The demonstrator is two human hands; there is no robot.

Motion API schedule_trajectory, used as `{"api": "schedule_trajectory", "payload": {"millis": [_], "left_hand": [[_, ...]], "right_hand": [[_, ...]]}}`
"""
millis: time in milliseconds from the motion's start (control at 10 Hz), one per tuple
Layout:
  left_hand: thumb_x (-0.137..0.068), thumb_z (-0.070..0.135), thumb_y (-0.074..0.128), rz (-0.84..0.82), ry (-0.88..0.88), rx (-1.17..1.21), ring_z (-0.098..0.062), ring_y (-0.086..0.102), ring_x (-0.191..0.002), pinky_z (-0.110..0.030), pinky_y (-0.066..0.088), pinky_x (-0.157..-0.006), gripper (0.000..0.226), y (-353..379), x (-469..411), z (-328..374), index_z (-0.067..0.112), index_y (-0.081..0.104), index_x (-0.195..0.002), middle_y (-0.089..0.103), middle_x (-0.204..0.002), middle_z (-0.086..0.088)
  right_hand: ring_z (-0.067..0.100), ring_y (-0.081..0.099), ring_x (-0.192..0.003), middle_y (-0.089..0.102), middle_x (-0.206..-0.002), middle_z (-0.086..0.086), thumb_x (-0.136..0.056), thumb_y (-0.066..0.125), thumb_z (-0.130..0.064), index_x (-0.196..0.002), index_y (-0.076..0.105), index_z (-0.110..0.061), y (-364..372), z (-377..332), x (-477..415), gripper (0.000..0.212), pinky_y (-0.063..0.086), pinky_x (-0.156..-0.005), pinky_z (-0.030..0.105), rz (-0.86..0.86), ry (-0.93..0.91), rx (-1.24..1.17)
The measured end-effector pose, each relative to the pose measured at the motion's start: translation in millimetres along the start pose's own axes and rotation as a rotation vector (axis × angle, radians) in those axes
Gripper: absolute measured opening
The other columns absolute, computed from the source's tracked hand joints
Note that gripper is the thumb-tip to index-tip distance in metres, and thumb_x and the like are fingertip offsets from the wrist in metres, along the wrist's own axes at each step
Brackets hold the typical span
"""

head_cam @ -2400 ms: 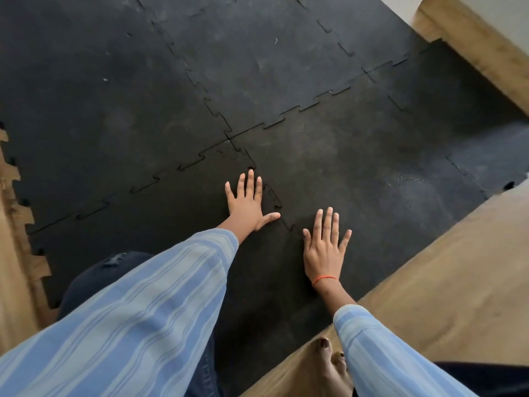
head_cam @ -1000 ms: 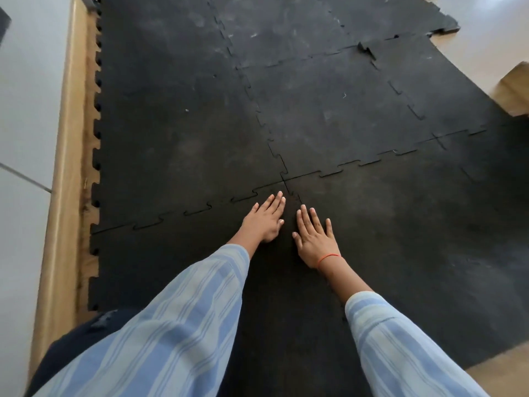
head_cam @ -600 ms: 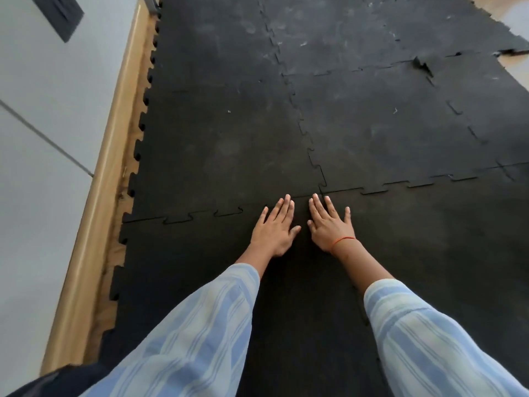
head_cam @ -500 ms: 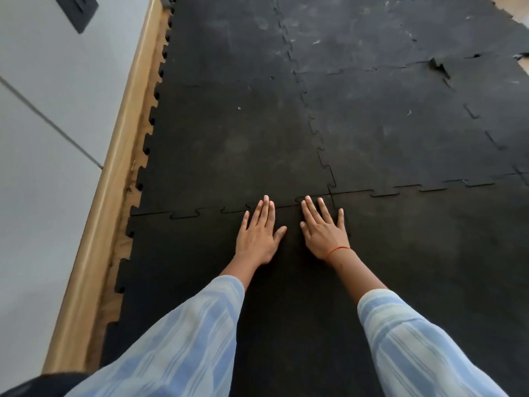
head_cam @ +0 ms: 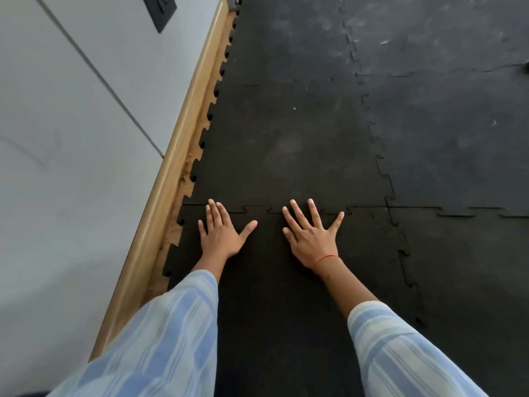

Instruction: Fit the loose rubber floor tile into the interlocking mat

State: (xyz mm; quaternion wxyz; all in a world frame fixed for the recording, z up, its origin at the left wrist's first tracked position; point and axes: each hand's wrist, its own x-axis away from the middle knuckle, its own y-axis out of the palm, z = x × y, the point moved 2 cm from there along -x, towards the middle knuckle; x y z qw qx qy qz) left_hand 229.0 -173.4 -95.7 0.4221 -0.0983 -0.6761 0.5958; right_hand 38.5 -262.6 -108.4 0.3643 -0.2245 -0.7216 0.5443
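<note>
1. A grey wall [head_cam: 65,144] fills the left side, with a dark switch plate [head_cam: 161,10] at the far end and a wooden skirting board [head_cam: 171,173] running along its foot.
2. Just right of the skirting lies the toothed left edge of the black interlocking mat [head_cam: 286,133], which stretches far and right.
3. The left hand [head_cam: 221,233] lies palm down on the near tile [head_cam: 272,296]; its fingers are close together, the thumb spread to the right, and the fingertips reach the toothed seam [head_cam: 254,209] with the far tile.
4. The right hand [head_cam: 310,236] lies flat on the same tile, fingers splayed wide, tips on the seam, a red thread [head_cam: 325,257] round the wrist.
5. Both arms wear blue-striped sleeves [head_cam: 160,339].
6. The tile sits level with its neighbours, its right teeth meshed.
</note>
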Motion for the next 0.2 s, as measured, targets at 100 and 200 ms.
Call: {"api": "schedule_trajectory", "payload": {"millis": [100,200], "left_hand": [[-0.080,0.082,0.027,-0.102,-0.054,0.021,-0.027,-0.023,-0.145,-0.048,-0.005,-0.117,0.114,-14.8,-1.2,11.1,0.005,-0.023,-0.147,-0.031,-0.155,-0.013],[-0.083,0.073,0.044,-0.383,-0.112,0.029,-0.033,-0.002,-0.148,-0.049,0.012,-0.117,0.108,-61.2,-0.5,20.8,0.007,-0.005,-0.152,-0.012,-0.160,-0.015]], "right_hand": [[0.026,-0.029,-0.142,-0.024,-0.156,-0.016,-0.096,0.013,-0.057,-0.147,-0.013,-0.040,-14.9,-9.3,-15.0,0.060,-0.011,-0.093,0.081,-0.167,0.061,-0.040],[0.031,-0.019,-0.145,-0.021,-0.158,-0.011,-0.098,0.026,-0.053,-0.151,-0.009,-0.032,-48.9,-8.9,-26.7,0.067,0.005,-0.106,0.075,-0.445,0.128,-0.246]]}}
